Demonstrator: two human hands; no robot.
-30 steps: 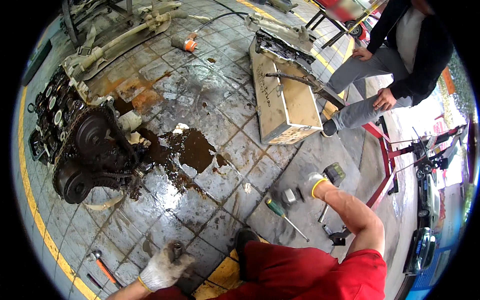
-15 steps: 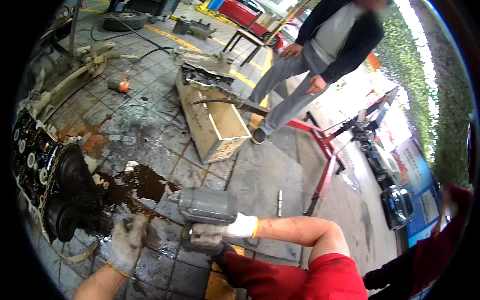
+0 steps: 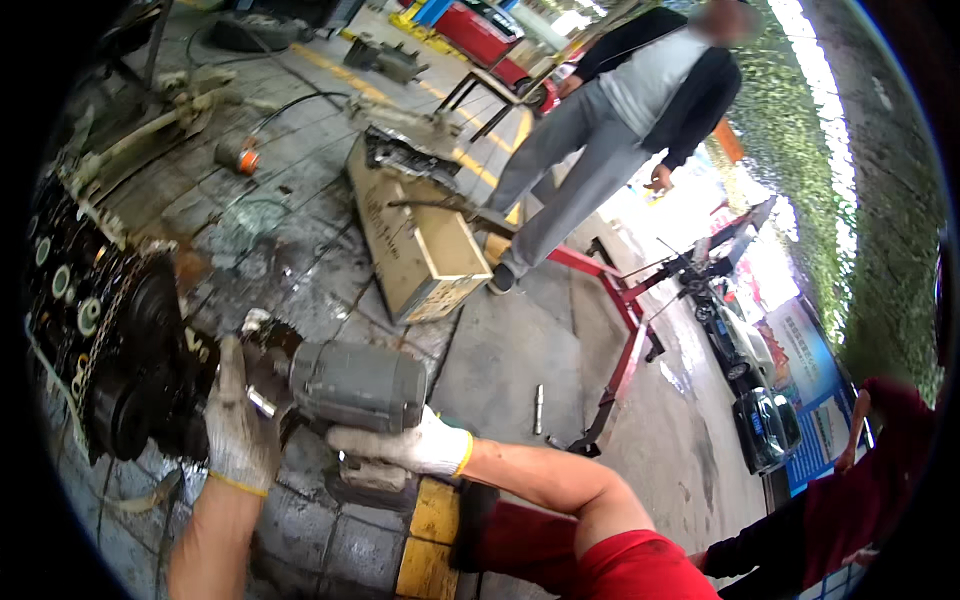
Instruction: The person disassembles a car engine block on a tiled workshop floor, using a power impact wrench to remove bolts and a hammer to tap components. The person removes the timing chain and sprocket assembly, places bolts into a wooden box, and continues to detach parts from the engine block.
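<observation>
My right hand [image 3: 405, 443], in a white work glove with a yellow cuff, is wrapped around the handle of a grey cordless impact wrench [image 3: 355, 385]. The tool lies level, its nose toward the left. At that nose, my gloved left hand [image 3: 240, 430] closes on a shiny metal socket [image 3: 262, 402]; its fingers point up and partly hide the piece. Just left of this hand stands an oily engine [image 3: 90, 310] with a chain and dark round pulleys. Whether the socket touches the engine is hidden by my left hand.
Ahead stands a wooden crate [image 3: 415, 255] with a dirty metal part on it. Beyond it a person [image 3: 640, 100] stands near red hoist legs [image 3: 625, 365]. A metal rod [image 3: 540, 410] lies on the floor. Another person [image 3: 850, 500] is at right. Dark oil wets the tiles.
The impact wrench and my right hand have moved left and up, toward the engine. My left hand has come up to the tool's nose. The standing person's hand has moved off the thigh.
</observation>
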